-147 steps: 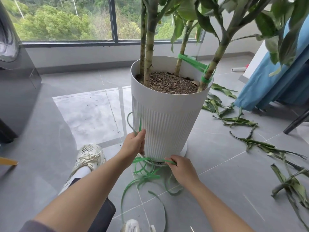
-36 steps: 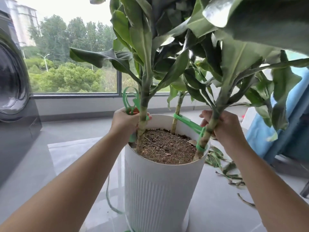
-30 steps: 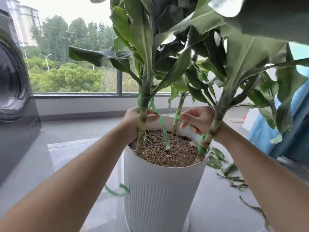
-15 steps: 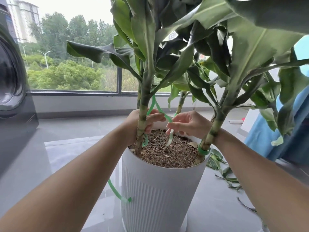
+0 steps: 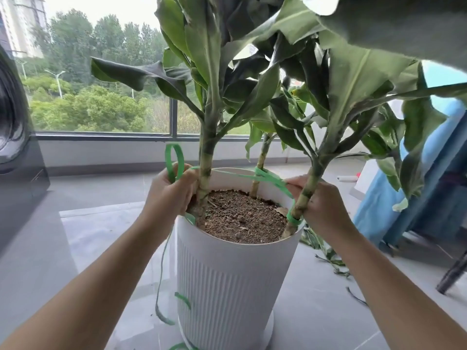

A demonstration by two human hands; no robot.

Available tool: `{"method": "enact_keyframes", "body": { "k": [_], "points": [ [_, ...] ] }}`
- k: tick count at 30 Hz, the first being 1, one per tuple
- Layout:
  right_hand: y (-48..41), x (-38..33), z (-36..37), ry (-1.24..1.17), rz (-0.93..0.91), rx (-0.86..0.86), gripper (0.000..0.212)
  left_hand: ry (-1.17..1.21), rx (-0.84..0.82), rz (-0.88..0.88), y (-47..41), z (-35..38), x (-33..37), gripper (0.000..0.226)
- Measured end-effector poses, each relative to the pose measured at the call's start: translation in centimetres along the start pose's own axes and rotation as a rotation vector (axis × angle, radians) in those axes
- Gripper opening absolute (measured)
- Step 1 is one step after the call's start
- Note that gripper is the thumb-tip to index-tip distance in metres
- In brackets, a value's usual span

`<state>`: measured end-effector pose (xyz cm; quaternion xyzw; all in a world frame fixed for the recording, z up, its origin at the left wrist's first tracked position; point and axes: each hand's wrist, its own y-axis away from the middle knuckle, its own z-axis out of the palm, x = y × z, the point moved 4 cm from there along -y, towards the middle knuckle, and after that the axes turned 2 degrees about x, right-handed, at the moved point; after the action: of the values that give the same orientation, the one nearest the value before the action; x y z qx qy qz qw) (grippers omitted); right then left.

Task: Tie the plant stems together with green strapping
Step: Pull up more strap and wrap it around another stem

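Strapping [image 5: 237, 176] spans the pot [image 5: 227, 286] from left stem [image 5: 206, 178] to right stem [image 5: 307, 193] (tail hangs loose). Light, springy, probably slick. Left grip [image 5: 169, 193] pinches a loop; right grip [image 5: 321, 205] pinches it by the stem. Best held close to the stems.

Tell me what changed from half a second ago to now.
The right hand carried the green strapping rightward from over the soil to the right stem, drawing it taut across the pot, and pinches it there. The left hand stayed at the left stem, gripping the strapping's loop. The pot has not moved.
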<state>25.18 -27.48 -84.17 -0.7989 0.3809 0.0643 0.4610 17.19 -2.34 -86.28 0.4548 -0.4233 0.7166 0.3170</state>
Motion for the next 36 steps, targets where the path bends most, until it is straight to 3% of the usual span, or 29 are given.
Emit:
{"method": "enact_keyframes", "body": {
  "k": [3,8,12,19,27,36],
  "points": [
    [1.3,0.0,-0.1,0.011,0.053,0.041,0.006,-0.120,0.018,0.018,1.1,-0.9,0.0,0.009],
    [1.8,-0.2,-0.9,-0.004,0.081,0.006,0.012,-0.341,-0.120,-0.043,0.8,-3.0,-0.2,0.027],
    [1.9,-0.3,-0.9,-0.123,0.114,-0.100,0.025,-0.349,-0.179,-0.103,1.9,-3.5,-0.7,0.027],
    [0.9,0.7,0.2,-0.244,0.214,-0.318,0.006,-0.358,-0.075,-0.116,1.8,-3.2,-1.6,0.013],
    [2.0,0.6,0.3,-0.229,0.150,-0.226,0.018,-0.330,-0.089,-0.074,1.8,-2.6,-1.9,0.013],
    [2.8,0.9,0.9,-0.182,0.110,-0.144,0.012,-0.394,-0.041,-0.020,1.5,-2.2,-1.9,0.028]
  ]
}}
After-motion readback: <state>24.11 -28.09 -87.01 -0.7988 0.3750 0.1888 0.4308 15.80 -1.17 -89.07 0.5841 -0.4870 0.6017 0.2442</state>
